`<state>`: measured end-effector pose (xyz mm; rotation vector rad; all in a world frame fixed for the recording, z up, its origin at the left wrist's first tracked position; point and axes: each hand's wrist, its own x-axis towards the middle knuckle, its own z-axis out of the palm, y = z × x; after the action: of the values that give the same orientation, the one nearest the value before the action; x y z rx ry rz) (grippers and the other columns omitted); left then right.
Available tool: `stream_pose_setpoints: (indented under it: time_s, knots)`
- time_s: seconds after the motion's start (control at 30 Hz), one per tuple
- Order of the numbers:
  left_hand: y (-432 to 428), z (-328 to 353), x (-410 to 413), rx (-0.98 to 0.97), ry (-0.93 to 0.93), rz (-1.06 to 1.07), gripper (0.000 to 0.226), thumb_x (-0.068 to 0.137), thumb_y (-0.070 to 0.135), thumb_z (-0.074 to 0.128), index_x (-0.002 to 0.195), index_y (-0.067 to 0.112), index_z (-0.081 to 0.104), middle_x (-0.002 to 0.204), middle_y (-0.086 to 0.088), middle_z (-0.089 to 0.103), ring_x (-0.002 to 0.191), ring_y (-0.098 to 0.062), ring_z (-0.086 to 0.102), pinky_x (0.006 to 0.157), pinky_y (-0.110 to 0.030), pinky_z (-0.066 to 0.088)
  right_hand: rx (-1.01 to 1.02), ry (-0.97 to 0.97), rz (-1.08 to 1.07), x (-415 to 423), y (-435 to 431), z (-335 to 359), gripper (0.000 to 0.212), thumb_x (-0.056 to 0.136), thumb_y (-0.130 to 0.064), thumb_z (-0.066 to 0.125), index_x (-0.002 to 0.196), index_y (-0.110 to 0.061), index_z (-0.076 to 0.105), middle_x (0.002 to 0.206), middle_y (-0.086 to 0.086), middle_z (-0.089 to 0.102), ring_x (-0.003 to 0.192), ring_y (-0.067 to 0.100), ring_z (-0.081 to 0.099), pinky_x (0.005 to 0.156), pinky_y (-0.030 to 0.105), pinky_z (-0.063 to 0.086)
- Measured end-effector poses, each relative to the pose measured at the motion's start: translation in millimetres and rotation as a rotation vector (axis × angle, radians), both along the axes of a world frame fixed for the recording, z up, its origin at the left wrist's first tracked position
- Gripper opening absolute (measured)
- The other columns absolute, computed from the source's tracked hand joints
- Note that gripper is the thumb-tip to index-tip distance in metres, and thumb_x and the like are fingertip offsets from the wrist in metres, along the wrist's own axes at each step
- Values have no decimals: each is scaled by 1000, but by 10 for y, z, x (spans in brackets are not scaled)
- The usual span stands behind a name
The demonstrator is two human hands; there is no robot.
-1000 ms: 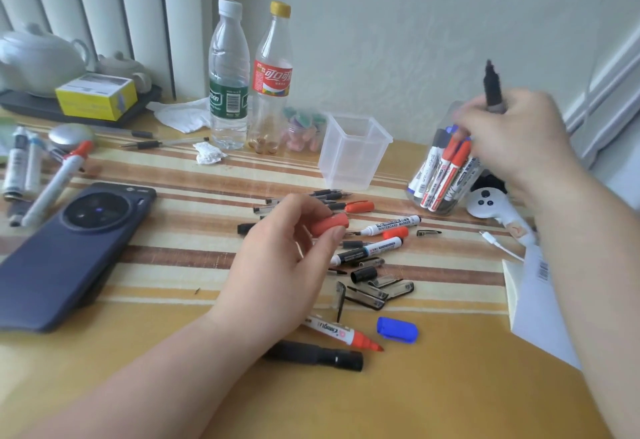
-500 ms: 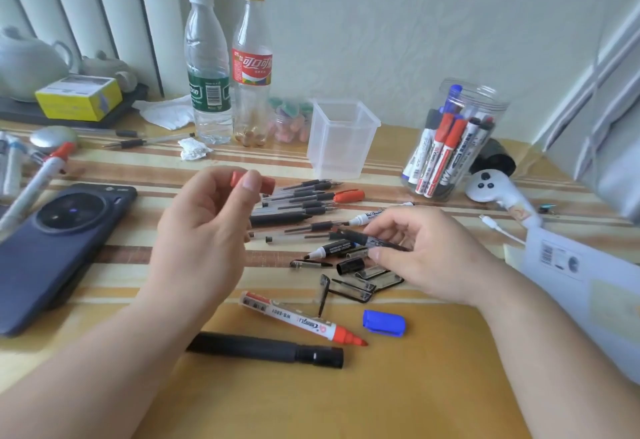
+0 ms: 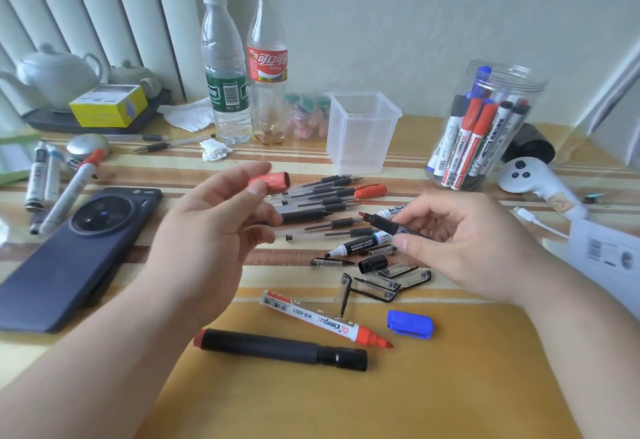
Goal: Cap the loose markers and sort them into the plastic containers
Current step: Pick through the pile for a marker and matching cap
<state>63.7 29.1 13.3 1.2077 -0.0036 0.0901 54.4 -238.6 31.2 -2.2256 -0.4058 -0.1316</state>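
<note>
The left hand (image 3: 207, 231) pinches a red cap (image 3: 272, 181) between thumb and fingertips, above the striped table (image 3: 450, 386). The cap's long axis runs left to right, with its open mouth facing right. The right hand (image 3: 467, 244) grips an uncapped black marker (image 3: 384, 224) in curled fingers. Its long axis also lies roughly left to right, with the red tip pointing left and slightly far, toward the cap. Tip and cap are apart. The marker's rear end is hidden inside the fingers and palm, and its label is too blurred to read.

Both hands hover over a pile of thin black pens (image 3: 322, 196) at mid-table. Beyond the pile stands a square clear container (image 3: 362, 134). At far right, a round clear jar (image 3: 530, 85) holds capped markers that lean against its wall.

Nearer lies a white marker (image 3: 322, 319), its bare red tip pointing right and near, with a blue cap (image 3: 410, 323) just to its right. Both forearms are cut off by the frame edge.
</note>
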Motion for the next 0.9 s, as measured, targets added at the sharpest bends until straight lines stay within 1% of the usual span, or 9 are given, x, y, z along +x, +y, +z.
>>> stream_pose_setpoints:
  time_s: [0.07, 0.1, 0.27, 0.4, 0.47, 0.6, 0.7, 0.8, 0.9]
  knots:
    - [-31, -13, -32, 21, -29, -85, 24, 84, 10, 72, 108, 12, 72, 73, -5, 64, 66, -19, 61, 60, -28, 49, 38, -50, 34, -34, 39, 0, 12, 82, -24, 80, 93, -24, 77, 81, 0, 73, 75, 22, 67, 71, 43, 57]
    - [-38, -19, -47, 34, -48, -114, 23, 82, 11, 74, 105, 14, 73, 73, -6, 64, 67, -20, 62, 59, -27, 50, 52, -87, 52, -55, 62, 12, 14, 81, -26, 78, 94, -24, 78, 81, 1, 73, 76, 25, 67, 72, 47, 56]
    - [-43, -33, -85, 113, -109, -204, 20, 81, 17, 70, 100, 18, 76, 74, -8, 68, 68, -21, 65, 61, -24, 50, 184, -179, 117, -158, 143, 98, 16, 79, -17, 75, 93, -24, 77, 83, -5, 75, 76, 16, 71, 70, 25, 56]
    - [-78, -34, -133, 172, -151, -263, 18, 84, 17, 69, 101, 14, 74, 75, -4, 72, 66, -19, 64, 61, -24, 50, 190, -165, 133, -185, 170, 108, 18, 79, -15, 75, 94, -24, 76, 83, -9, 76, 75, 10, 71, 68, 17, 52]
    - [-98, -23, -161, 217, -166, -274, 16, 87, 17, 74, 102, 12, 73, 73, -3, 72, 64, -16, 63, 62, -23, 51, 175, -158, 140, -198, 179, 117, 19, 79, -15, 75, 94, -26, 76, 84, -11, 76, 76, 10, 71, 68, 20, 54]
    - [-114, -7, -195, 303, -196, -287, 19, 86, 23, 73, 101, 12, 74, 76, -7, 74, 64, -15, 64, 63, -25, 52, 102, -176, 129, -209, 192, 119, 16, 79, -19, 76, 94, -24, 78, 82, -2, 75, 73, 24, 70, 64, 43, 55]
    - [-112, -19, -186, 281, -206, -317, 17, 85, 23, 74, 96, 10, 76, 85, -11, 76, 63, -18, 60, 61, -23, 51, 119, -173, 147, -211, 187, 135, 14, 79, -19, 76, 93, -21, 78, 82, -2, 75, 73, 24, 71, 63, 43, 55]
    - [-116, -12, -176, 198, -184, -363, 17, 88, 21, 75, 95, 5, 75, 83, -15, 74, 64, -20, 55, 62, -21, 49, 96, -176, 149, -221, 173, 154, 14, 78, -19, 76, 93, -19, 79, 81, -5, 74, 71, 20, 70, 63, 33, 53]
    - [-114, 4, -192, 225, -196, -373, 20, 84, 29, 79, 93, 12, 77, 81, -11, 74, 64, -18, 57, 63, -22, 49, 77, -206, 163, -234, 192, 161, 14, 78, -17, 77, 91, -17, 79, 81, -6, 73, 72, 19, 70, 64, 26, 51]
